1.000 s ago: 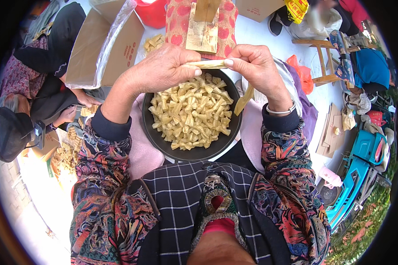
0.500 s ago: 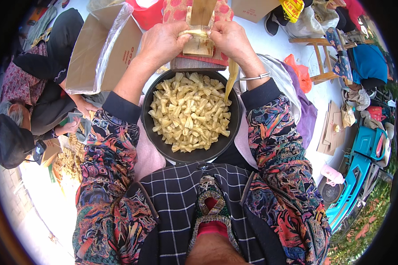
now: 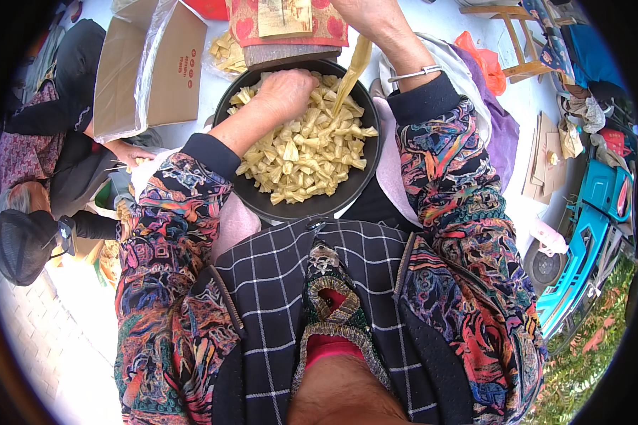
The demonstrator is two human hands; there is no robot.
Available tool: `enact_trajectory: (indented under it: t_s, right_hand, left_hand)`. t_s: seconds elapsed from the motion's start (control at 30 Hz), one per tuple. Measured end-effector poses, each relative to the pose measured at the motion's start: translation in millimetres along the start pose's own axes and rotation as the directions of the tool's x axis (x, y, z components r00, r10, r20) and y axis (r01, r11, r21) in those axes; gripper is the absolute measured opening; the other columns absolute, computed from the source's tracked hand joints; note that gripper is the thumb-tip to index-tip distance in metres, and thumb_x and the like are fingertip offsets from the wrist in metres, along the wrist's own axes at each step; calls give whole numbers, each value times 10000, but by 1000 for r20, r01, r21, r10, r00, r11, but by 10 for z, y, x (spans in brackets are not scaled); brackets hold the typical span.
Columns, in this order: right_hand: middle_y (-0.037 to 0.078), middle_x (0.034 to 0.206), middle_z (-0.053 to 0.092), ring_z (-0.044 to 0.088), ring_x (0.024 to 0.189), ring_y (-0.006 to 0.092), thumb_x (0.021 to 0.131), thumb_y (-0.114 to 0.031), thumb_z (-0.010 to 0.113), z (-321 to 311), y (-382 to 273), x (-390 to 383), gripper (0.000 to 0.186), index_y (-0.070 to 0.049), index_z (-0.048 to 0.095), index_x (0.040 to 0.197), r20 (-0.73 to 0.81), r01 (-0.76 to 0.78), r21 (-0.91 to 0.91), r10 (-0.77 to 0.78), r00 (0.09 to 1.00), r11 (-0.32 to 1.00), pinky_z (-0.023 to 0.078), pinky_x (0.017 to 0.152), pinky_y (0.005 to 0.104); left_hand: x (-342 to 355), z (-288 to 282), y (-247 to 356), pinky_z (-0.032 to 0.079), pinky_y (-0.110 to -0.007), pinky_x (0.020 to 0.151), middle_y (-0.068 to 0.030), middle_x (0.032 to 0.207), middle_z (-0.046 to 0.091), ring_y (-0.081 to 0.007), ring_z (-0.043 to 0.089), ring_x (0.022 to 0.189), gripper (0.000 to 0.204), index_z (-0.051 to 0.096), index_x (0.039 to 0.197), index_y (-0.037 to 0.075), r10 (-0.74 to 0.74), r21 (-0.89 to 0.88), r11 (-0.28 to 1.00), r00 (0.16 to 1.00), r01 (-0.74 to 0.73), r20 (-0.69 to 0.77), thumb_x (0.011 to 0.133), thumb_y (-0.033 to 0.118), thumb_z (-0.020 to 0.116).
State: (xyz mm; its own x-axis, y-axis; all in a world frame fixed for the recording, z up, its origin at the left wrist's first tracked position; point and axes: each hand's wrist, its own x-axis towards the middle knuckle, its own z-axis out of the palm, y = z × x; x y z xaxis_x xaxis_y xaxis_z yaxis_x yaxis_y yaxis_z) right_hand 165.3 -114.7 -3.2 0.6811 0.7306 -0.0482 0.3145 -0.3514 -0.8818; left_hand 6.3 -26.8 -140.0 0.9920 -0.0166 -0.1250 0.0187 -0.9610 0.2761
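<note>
Head cam: pale floor (image 3: 198, 113) between cardboard box (image 3: 171, 78), upper left, and black pan (image 3: 356, 178) of knotted pieces (image 3: 301, 166), upper middle; wooden block (image 3: 290, 54) crowds its top rim. Left hand (image 3: 287, 94) is in there, can't tell its grip; right hand (image 3: 374, 18) is clutching a strip (image 3: 352, 74), top centre.

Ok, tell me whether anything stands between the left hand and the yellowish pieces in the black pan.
Nothing visible does: the left hand is over the yellowish pieces inside the black pan, its fingertips hidden. The hanging strip is off to that hand's right; the cloth-covered block stands at the pan's far edge.
</note>
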Motion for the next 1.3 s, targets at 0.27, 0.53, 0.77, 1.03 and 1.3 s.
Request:
enact_trajectory:
  t_s: [0.27,0.53,0.77,1.03,1.3]
  right_hand:
    - [259,835,635,615,801,430,830,-280,580,-16,179,-248,297,-19,644,955,192,315,-277,-269,944,908,503,713,436]
    - [79,733,636,597,639,139,914,-316,599,123,70,-577,331,7,648,969,613,-16,208,-118,781,978,467,588,238]
    - [0,662,619,552,513,37,909,-326,633,247,100,-561,271,-59,638,862,718,-468,436,16,695,769,324,402,137]
    - [-26,610,486,445,470,43,910,-231,630,359,-104,-719,206,-46,546,945,672,-553,686,-122,730,473,313,413,160]
    - [37,554,497,408,398,85,812,-195,640,236,-326,-1070,293,87,587,872,521,-323,755,-222,824,571,270,364,219]
  left_hand:
    - [-112,-413,249,503,-396,700,-116,826,658,-299,643,788,272,646,982,88,5,-137,990,995,-19,-101,778,261,692]
    - [-339,-925,-10,516,-245,790,-70,1010,646,-124,627,910,251,609,1067,-3,-40,-986,163,998,47,41,867,139,663]
    - [-411,-1064,-62,507,-229,761,-57,972,647,-119,634,861,241,590,1052,17,-110,-988,-72,985,-138,-130,832,55,681]
    - [-525,-1165,-25,449,-238,673,-23,858,587,-115,572,759,275,540,852,53,-17,-918,105,922,-383,-387,706,0,768]
    - [-592,-1488,172,425,-280,557,-69,705,575,-176,555,623,226,553,657,49,190,-672,235,712,-702,-676,657,38,779]
